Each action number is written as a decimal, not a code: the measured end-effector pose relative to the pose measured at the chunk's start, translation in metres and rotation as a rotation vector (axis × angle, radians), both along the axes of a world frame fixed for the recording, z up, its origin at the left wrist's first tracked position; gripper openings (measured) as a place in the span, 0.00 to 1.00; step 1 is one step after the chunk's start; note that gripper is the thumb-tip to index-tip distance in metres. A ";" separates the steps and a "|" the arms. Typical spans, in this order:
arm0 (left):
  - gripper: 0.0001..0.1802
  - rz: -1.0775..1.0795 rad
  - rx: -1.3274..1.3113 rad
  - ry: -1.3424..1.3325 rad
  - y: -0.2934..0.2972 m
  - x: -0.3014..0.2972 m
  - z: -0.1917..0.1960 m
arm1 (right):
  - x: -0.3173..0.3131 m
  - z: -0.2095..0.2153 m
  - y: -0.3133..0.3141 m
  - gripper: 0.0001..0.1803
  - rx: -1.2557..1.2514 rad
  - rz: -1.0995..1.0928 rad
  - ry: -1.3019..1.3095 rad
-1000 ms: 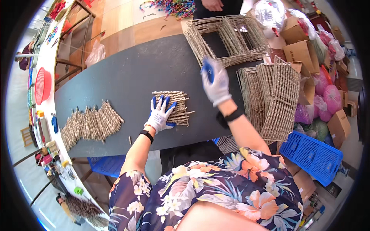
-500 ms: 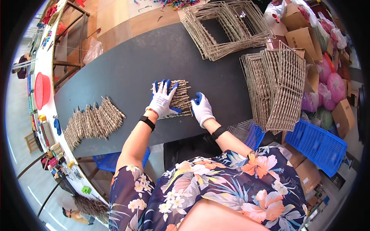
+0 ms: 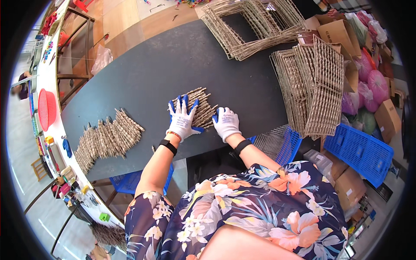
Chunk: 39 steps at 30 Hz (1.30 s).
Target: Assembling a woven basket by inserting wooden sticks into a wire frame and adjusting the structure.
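A small row of twisted, rope-wrapped sticks (image 3: 203,104) lies on the dark table in front of me. Over its left end my left hand (image 3: 182,117), in a white glove with blue fingertips, rests with its fingers spread. At the row's right end is my right hand (image 3: 227,123), gloved the same way, its fingers curled in at the stick ends; whatever they pinch is hidden. A larger fanned pile of similar sticks (image 3: 110,136) lies at the table's left.
Rectangular wrapped frames (image 3: 236,50) are stacked at the far right of the table (image 3: 143,73), with slatted panels (image 3: 320,86) nearer. Blue crates (image 3: 359,151) stand beyond the right edge. A red basket (image 3: 47,110) sits on the white side table.
The sticks under my hands now lie more slanted and fanned. My right hand has turned and its fingers have curled in at their right ends. The whole view has shifted slightly.
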<state>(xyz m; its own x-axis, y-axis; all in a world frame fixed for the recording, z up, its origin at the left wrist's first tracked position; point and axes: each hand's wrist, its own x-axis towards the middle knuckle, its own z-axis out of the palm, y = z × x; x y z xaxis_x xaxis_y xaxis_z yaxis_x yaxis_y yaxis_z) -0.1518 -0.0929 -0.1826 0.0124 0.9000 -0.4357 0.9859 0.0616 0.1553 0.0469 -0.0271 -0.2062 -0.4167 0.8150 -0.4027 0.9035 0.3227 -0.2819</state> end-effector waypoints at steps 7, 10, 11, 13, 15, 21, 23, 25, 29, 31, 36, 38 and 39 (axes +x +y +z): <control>0.67 0.043 0.138 -0.071 -0.007 0.003 -0.007 | -0.016 -0.006 0.008 0.17 -0.059 0.095 -0.129; 0.68 0.071 0.142 -0.104 -0.009 0.001 -0.008 | -0.018 0.003 0.018 0.19 -0.130 0.034 -0.120; 0.67 0.086 0.161 -0.114 -0.010 0.000 -0.009 | -0.017 0.006 0.020 0.20 -0.154 0.003 -0.112; 0.67 0.090 0.167 -0.136 -0.013 -0.006 -0.010 | -0.013 0.013 0.020 0.23 -0.186 -0.065 -0.076; 0.67 0.103 0.202 -0.185 -0.015 -0.012 -0.012 | -0.009 0.016 0.017 0.23 -0.189 -0.072 -0.022; 0.68 0.053 0.236 -0.193 -0.018 -0.019 -0.019 | -0.003 0.000 0.021 0.14 -0.482 -0.377 0.308; 0.68 0.046 0.239 -0.199 -0.018 -0.020 -0.020 | 0.003 -0.004 0.030 0.11 -0.790 -0.471 0.559; 0.68 0.037 0.258 -0.201 -0.018 -0.021 -0.018 | 0.012 -0.003 0.040 0.12 -1.058 -0.530 0.604; 0.68 0.027 0.189 -0.190 -0.017 -0.022 -0.014 | 0.011 0.002 0.051 0.13 -1.027 -0.352 0.542; 0.68 0.029 0.144 -0.159 -0.015 -0.019 -0.011 | 0.000 0.004 0.049 0.12 -0.727 -0.180 0.385; 0.67 0.056 0.027 -0.033 -0.009 -0.005 -0.005 | -0.032 0.012 0.018 0.15 -0.242 -0.145 -0.127; 0.67 0.063 -0.042 -0.019 -0.009 0.000 -0.004 | -0.041 0.015 0.008 0.16 -0.126 -0.177 -0.088; 0.68 0.074 -0.035 -0.026 -0.008 0.002 -0.004 | -0.046 0.015 0.008 0.17 -0.090 -0.125 -0.150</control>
<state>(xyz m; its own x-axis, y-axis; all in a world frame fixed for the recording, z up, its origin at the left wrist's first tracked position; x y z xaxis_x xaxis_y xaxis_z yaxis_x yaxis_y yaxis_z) -0.1503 -0.1010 -0.1864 -0.0416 0.8829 -0.4677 0.9743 0.1396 0.1769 0.0013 -0.0191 -0.1912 -0.2442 0.8145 -0.5262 0.9690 0.1847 -0.1638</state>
